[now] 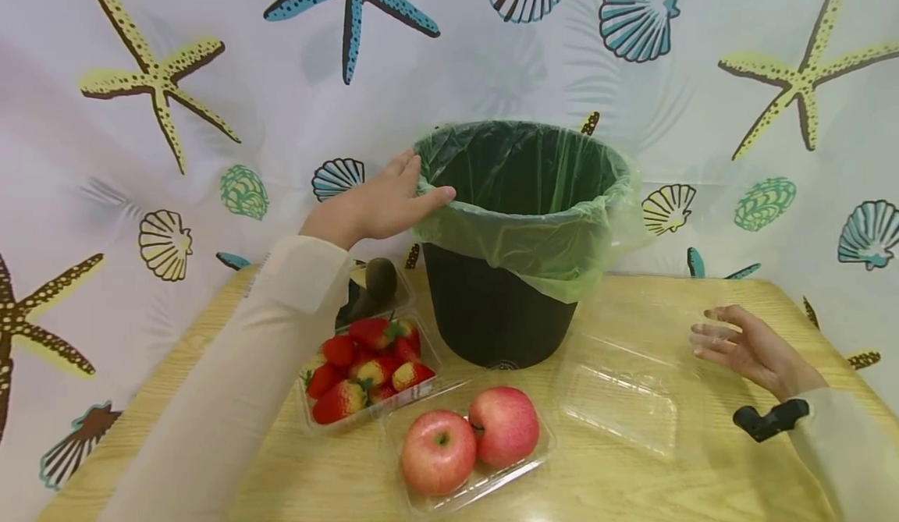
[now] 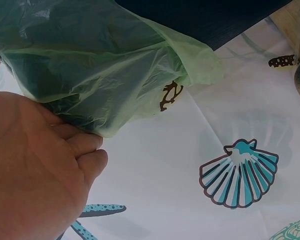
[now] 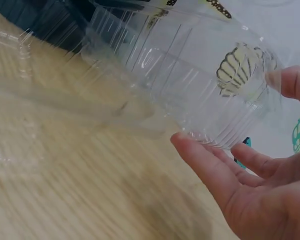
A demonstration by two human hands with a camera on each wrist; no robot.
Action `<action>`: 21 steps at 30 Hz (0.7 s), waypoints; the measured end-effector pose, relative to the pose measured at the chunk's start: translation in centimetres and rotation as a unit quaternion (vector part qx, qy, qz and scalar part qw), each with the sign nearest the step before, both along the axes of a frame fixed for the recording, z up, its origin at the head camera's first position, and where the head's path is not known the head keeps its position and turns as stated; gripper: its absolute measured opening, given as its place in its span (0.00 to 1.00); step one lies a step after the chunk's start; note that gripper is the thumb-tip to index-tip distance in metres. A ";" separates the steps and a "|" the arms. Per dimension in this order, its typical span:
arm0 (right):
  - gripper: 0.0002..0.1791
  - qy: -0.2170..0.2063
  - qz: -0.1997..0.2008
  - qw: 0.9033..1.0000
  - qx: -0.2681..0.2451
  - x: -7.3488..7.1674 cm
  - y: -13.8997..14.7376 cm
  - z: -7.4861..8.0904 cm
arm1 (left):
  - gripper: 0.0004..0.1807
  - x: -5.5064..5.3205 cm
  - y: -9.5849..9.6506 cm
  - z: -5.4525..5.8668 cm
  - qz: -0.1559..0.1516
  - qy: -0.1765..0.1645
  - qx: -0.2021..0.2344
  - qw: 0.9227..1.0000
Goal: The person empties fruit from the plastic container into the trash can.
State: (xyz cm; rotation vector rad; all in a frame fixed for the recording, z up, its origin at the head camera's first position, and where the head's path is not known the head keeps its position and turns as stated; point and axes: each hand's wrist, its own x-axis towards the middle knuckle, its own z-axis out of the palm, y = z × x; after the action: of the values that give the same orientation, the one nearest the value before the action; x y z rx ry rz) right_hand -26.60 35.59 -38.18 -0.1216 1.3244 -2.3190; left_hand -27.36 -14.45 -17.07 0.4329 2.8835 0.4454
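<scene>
A black trash bin (image 1: 499,303) stands at the middle back, lined with a thin green plastic bag (image 1: 541,245) folded over its rim. My left hand (image 1: 382,202) holds the bin's left rim; the thumb lies along the edge and the other fingers lie against the bag's outside, seen from below in the left wrist view. At the right, my right hand (image 1: 765,354) holds a clear plastic box (image 3: 190,70) between thumb and fingertips, raised over the table. The box is almost see-through and faint in the head view.
Two apples (image 1: 438,452) sit in a clear tray at the front. A clear tray of strawberries (image 1: 340,401) stands left of the bin, with another tray holding a dark oval fruit (image 1: 381,278) behind it. A clear plastic tray (image 1: 621,409) lies on the wooden table (image 1: 597,483).
</scene>
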 end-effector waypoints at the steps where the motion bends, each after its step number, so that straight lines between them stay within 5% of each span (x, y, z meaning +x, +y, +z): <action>1: 0.09 -0.002 -0.001 1.000 0.007 0.1 -0.1 -0.2 | 0.47 0.0 0.1 0.0 0.000 0.000 0.000 1.000; 15: 0.11 -0.045 0.011 0.998 0.045 0.7 -0.5 -2.0 | 0.47 0.1 0.2 0.1 -0.001 0.001 -0.007 1.000; 21: 0.11 -0.031 -0.001 0.995 0.098 0.8 -0.6 -2.1 | 0.47 0.1 0.2 0.0 -0.006 0.001 -0.008 1.000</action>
State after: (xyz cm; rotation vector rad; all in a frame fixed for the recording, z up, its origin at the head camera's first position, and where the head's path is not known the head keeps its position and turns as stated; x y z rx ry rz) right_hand -25.79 35.00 -40.32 0.0150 1.5105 -2.1610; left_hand -27.28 -14.29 -17.05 0.4478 2.8838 0.4194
